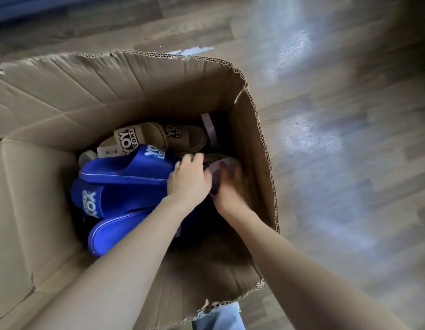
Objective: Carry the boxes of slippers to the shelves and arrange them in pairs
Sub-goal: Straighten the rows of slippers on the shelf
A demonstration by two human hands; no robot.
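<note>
Slippers (156, 164) lie loose at the bottom of the cardboard box (135, 91), which stands on the wooden floor (349, 139). The blue slippers (120, 201) are at nine o'clock, the beige slippers (144, 136) at twelve, and a lilac slipper (222, 166) at three, by the wall. My left hand (187, 179) curls its fingers onto the lilac slipper's edge. My right hand (232, 189) is blurred, so I cannot tell its grip. A lopsided pull could snag the blue ones or drop it. Its mate is uncertain: only a lilac strip (209, 129) shows at one o'clock, and the rest is in shadow.
</note>
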